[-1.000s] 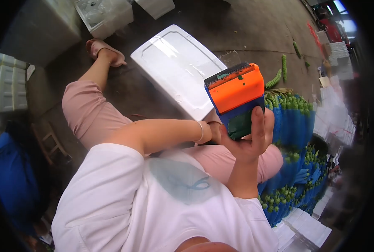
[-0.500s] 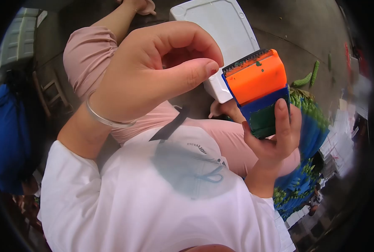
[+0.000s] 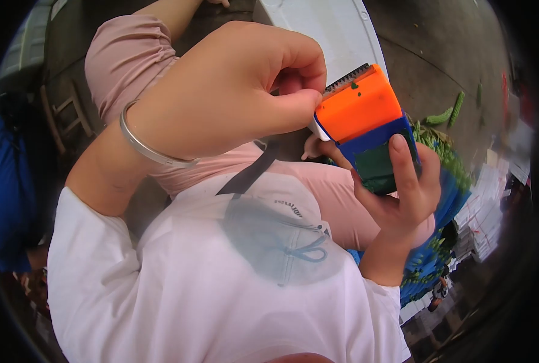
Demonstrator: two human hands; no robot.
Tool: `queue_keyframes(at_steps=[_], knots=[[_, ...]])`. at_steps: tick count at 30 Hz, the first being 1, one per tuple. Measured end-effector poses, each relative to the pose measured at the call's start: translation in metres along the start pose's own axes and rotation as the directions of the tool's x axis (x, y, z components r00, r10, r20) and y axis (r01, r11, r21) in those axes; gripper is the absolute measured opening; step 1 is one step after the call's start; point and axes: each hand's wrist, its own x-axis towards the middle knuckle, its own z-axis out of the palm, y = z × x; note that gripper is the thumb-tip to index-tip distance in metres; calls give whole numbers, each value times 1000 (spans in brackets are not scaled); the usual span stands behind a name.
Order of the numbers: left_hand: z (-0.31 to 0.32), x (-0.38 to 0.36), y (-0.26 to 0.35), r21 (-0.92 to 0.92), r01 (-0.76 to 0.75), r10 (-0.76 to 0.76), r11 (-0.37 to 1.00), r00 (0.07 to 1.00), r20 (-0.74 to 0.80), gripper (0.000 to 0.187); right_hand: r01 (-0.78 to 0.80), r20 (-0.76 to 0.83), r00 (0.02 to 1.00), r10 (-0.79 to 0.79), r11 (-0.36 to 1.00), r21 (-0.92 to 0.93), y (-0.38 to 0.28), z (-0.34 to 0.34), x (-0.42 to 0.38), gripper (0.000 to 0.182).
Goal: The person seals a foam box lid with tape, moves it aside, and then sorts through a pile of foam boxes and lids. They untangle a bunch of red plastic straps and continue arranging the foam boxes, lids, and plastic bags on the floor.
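My right hand holds a small orange and blue dispenser with a dark green patch at its lower part. A black serrated strip runs along the dispenser's upper left edge. My left hand, with a silver bangle on the wrist, has thumb and fingers pinched together against the left end of that strip. What the pinch holds, if anything, is too small or hidden to make out.
Behind my hands is a white box. Long green vegetables lie at the right, near blue material. At the left are a wooden frame and a blue cloth-like shape.
My left hand has moved right and its pinched fingertips now meet the dispenser's edge. The dispenser sits slightly further left and up, still in my right hand.
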Motion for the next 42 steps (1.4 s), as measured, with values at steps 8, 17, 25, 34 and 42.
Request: queue_keyframes(at_steps=[8, 17, 25, 34, 42], knots=[[7, 2, -14, 360, -202, 294, 911, 930, -222, 3, -62, -56, 996, 66, 995, 79, -4, 7, 2, 72], [-8, -10, -17, 144, -102, 120, 984, 986, -117, 10, -66, -52, 996, 73, 990, 125, -1, 3, -8, 76], [-1, -10, -11, 0, -132, 132, 991, 991, -34, 4, -34, -4, 999, 35, 995, 93, -5, 3, -7, 77], [7, -1, -31, 513, -231, 337, 827, 933, -122, 5, -77, 45, 996, 74, 994, 73, -7, 17, -7, 70], [-95, 125, -95, 573, -113, 321, 812, 906, -275, 30, -400, 273, 552, 788, -37, 916, 81, 66, -27, 51]])
